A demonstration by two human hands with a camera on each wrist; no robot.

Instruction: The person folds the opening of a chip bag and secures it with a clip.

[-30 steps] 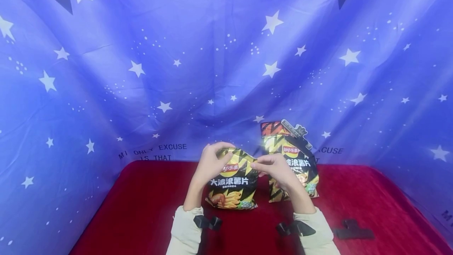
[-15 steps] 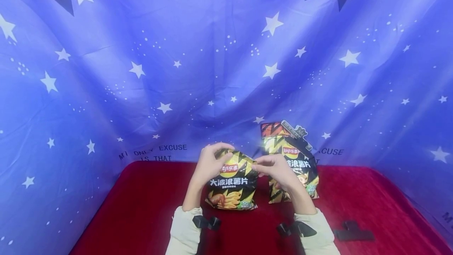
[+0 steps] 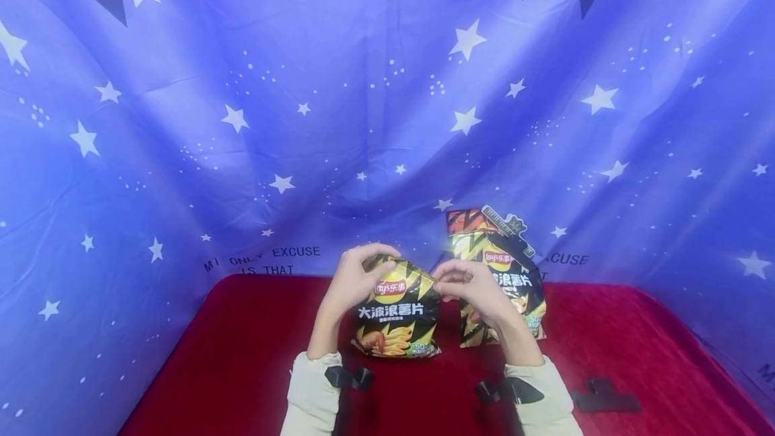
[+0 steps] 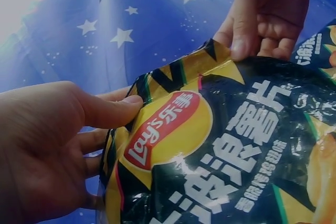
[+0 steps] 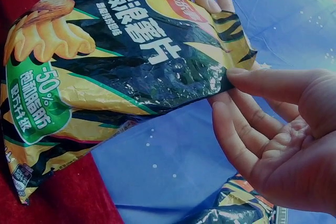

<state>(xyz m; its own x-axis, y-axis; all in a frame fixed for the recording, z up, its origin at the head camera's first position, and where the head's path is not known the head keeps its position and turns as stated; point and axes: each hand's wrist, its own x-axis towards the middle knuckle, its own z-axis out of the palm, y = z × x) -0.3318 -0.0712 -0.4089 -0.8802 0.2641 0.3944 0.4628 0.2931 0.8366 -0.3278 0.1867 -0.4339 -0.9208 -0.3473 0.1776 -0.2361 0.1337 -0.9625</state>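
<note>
A black and yellow bag of potato chips (image 3: 393, 318) stands upright on the red cloth, its printed front toward me. My left hand (image 3: 357, 278) grips its upper left corner, thumb on the front (image 4: 128, 103) and the other fingers behind. On the opposite side, my right hand (image 3: 472, 288) pinches the upper right edge between thumb and fingers. The top strip between both hands looks creased and bent in the left wrist view. Behind my right hand stands a second, similar chip bag (image 3: 521, 295), with a dark ornamented clip (image 3: 508, 231) across its slanted top.
A black bag clip (image 3: 605, 399) lies on the red-covered table (image 3: 242, 355), right of my right forearm. A blue curtain printed with stars (image 3: 363, 86) hangs behind and along both sides of the table.
My left forearm has shifted slightly left. Both hands keep their hold on the chip bag, which stays in nearly the same place.
</note>
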